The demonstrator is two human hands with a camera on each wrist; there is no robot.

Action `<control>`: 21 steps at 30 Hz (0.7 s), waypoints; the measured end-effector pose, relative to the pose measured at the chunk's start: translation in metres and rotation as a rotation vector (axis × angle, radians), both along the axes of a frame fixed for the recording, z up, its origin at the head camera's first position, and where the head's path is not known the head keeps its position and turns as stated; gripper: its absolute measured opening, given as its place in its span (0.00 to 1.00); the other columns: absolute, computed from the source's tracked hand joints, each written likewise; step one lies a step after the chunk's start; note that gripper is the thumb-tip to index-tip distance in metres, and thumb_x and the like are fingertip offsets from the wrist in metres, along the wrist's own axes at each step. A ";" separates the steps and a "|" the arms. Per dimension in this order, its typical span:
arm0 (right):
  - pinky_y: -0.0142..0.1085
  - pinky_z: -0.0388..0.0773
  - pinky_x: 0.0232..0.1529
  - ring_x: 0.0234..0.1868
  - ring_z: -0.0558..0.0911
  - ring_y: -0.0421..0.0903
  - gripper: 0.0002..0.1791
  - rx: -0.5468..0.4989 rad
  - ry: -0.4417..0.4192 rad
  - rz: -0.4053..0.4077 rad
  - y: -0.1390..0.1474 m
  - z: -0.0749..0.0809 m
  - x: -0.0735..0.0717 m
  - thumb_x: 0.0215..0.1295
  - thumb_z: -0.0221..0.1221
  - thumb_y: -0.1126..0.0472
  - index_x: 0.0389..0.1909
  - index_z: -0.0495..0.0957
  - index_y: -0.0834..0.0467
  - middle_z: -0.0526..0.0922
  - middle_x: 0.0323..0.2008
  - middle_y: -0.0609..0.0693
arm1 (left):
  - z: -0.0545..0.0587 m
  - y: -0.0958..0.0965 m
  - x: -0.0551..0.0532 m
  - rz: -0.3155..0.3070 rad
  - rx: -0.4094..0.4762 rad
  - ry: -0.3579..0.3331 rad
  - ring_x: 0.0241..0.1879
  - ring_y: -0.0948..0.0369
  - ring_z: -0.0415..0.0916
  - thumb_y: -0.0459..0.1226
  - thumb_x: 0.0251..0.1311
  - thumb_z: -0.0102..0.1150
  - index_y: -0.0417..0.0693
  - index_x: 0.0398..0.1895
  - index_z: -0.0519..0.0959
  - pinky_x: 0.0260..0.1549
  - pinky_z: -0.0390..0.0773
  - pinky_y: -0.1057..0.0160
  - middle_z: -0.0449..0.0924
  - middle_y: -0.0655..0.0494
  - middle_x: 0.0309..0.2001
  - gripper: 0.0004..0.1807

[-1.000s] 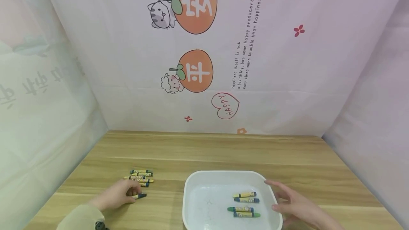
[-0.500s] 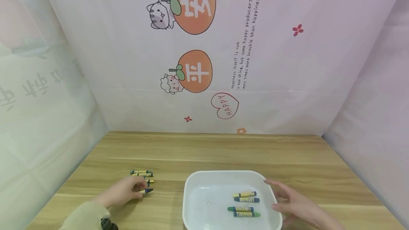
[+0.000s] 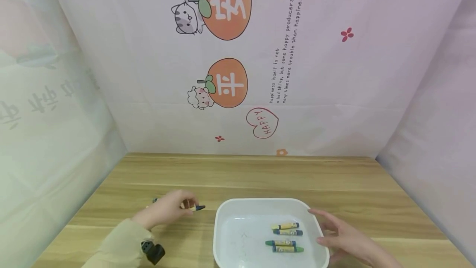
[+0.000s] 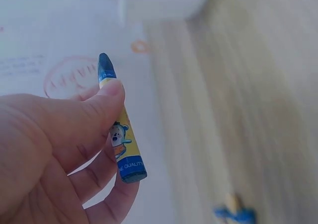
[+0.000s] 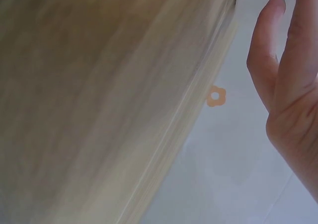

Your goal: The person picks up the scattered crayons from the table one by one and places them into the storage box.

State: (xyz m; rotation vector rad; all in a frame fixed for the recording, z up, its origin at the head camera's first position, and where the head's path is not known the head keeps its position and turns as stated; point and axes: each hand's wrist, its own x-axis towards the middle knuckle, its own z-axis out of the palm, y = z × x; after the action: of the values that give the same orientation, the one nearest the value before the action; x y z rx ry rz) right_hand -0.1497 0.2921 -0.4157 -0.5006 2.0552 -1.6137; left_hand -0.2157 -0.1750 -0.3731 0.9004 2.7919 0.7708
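My left hand [image 3: 169,209] pinches a dark-tipped crayon [image 4: 126,139] with a yellow and blue bear wrapper between thumb and fingers. In the head view this hand is above the table, left of a white plastic box [image 3: 238,203]. Inside the box, toward its right side, lie several crayons: a yellow one [image 3: 284,226], a dark blue one [image 3: 288,232] and two green-tipped ones [image 3: 280,243]. My right hand [image 3: 346,235] touches the box's right rim with loosely extended fingers. More crayons [image 3: 155,199] on the table are mostly hidden behind my left hand.
The wooden table [image 3: 245,177] ends at a printed white cloth [image 3: 327,94] at the back. Cloth walls also stand on the left and right. Blurred crayon ends [image 4: 236,214] show low in the left wrist view.
My left hand has lifted the dark crayon and carried it right and away from me, toward the box. It now covers most of the loose crayons. The right hand stays at the rim.
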 end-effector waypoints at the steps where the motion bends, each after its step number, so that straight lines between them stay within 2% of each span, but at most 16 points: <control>1: 0.51 0.81 0.34 0.44 0.81 0.54 0.39 0.001 0.001 0.000 0.000 0.000 0.000 0.65 0.53 0.64 0.70 0.40 0.62 0.60 0.59 0.74 | 0.003 0.006 -0.001 -0.008 0.002 0.006 0.31 0.69 0.72 0.33 0.53 0.63 0.48 0.36 0.80 0.29 0.75 0.70 0.78 0.62 0.31 0.07; 7: 0.52 0.81 0.34 0.45 0.81 0.55 0.39 -0.014 -0.017 0.001 0.000 0.000 -0.001 0.66 0.52 0.64 0.70 0.40 0.63 0.62 0.58 0.73 | 0.019 0.046 -0.003 -0.027 0.022 0.013 0.33 0.68 0.72 0.33 0.56 0.61 0.49 0.38 0.79 0.32 0.75 0.69 0.78 0.63 0.33 0.07; 12: 0.52 0.81 0.35 0.46 0.80 0.56 0.39 -0.014 -0.031 -0.009 0.000 0.000 -0.002 0.65 0.53 0.64 0.70 0.40 0.62 0.63 0.58 0.71 | 0.028 0.080 -0.006 -0.056 0.019 -0.001 0.35 0.68 0.73 0.35 0.57 0.60 0.49 0.41 0.80 0.35 0.76 0.69 0.79 0.62 0.35 0.09; 18: 0.53 0.81 0.35 0.45 0.80 0.55 0.39 -0.052 -0.030 0.007 0.000 -0.002 -0.003 0.66 0.52 0.66 0.70 0.40 0.63 0.65 0.57 0.69 | 0.031 0.121 -0.008 -0.098 -0.016 -0.009 0.35 0.70 0.73 0.36 0.57 0.61 0.52 0.41 0.81 0.35 0.75 0.72 0.80 0.63 0.36 0.08; 21: 0.53 0.81 0.35 0.45 0.80 0.54 0.38 -0.055 -0.032 0.008 0.000 -0.001 -0.004 0.66 0.52 0.66 0.70 0.40 0.62 0.66 0.56 0.67 | 0.028 0.138 -0.010 -0.130 -0.041 -0.021 0.34 0.71 0.72 0.36 0.57 0.61 0.53 0.40 0.81 0.34 0.74 0.73 0.80 0.64 0.35 0.08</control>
State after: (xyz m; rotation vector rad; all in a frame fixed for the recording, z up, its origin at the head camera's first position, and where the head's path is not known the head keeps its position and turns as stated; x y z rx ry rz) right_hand -0.1541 0.2922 -0.4168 -0.4981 1.9880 -1.6665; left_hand -0.2260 -0.0365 -0.3448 1.0482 2.6884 0.6963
